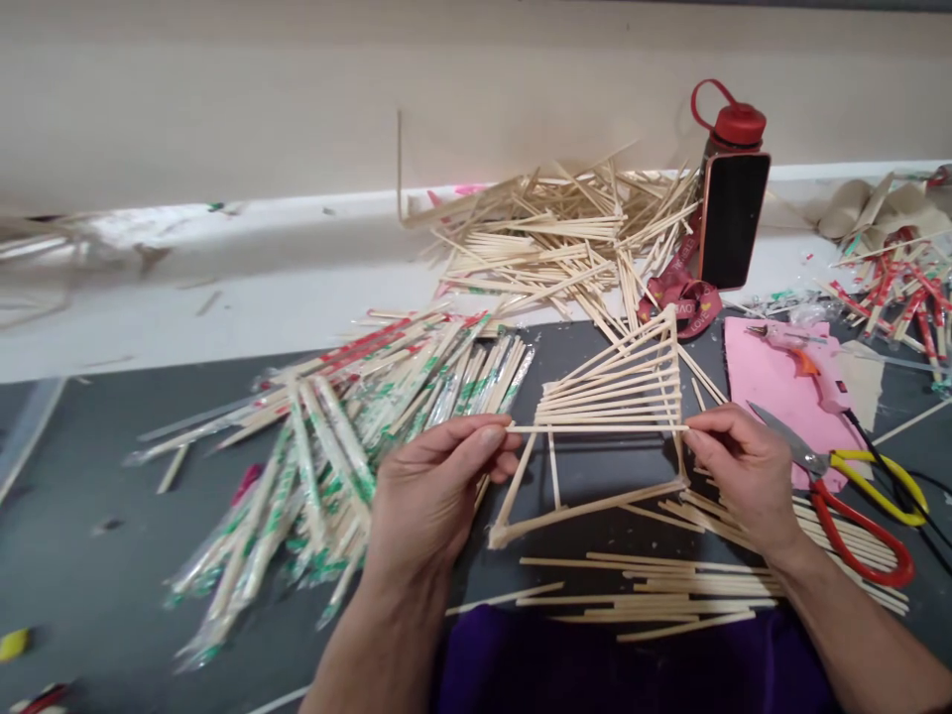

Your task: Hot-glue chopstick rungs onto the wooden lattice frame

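A wooden chopstick (595,429) is stretched level between my hands. My left hand (435,486) pinches its left end between thumb and fingers, and my right hand (744,474) pinches the right end. Right behind it stands a frame (580,511) built of chopsticks, with a row of sticks laid across its sloping upper side. The held chopstick lines up just below that row; whether it touches the frame I cannot tell. Loose chopsticks (647,602) lie on the dark table in front of the frame.
Wrapped chopsticks (327,446) are heaped on the left, bare ones (550,243) at the back. A phone (735,220) leans on a red-capped bottle (740,124). On the right are a pink glue gun (807,367), a pink sheet (751,382) and scissors (818,464) with red and yellow handles.
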Tool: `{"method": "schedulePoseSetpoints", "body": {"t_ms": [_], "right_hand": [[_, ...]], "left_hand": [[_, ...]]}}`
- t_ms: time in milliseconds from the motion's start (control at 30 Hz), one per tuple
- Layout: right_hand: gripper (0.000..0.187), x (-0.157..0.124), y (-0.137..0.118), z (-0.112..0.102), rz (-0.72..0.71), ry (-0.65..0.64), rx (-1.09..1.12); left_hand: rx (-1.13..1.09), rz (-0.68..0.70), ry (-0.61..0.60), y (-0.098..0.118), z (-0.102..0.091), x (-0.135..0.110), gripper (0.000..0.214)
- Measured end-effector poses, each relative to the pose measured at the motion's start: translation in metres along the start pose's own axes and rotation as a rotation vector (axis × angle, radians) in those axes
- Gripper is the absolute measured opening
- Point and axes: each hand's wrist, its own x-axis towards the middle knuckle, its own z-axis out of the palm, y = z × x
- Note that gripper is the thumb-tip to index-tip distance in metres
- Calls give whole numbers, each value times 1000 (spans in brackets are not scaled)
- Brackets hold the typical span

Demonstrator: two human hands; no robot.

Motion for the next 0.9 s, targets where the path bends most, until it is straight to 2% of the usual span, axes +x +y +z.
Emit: {"method": "schedulePoseSetpoints", "body": {"t_ms": [400, 533, 900], "right_hand": [[6, -1, 5, 4, 47, -14, 9], [6, -1, 4, 2, 33, -23, -5], [7, -4, 8, 2, 18, -25, -40]], "left_hand": [[-81, -13, -40, -6, -5, 3, 23], [-71, -16, -27, -6, -4, 1, 22], [-114, -28, -87, -13, -10, 4, 30]]}}
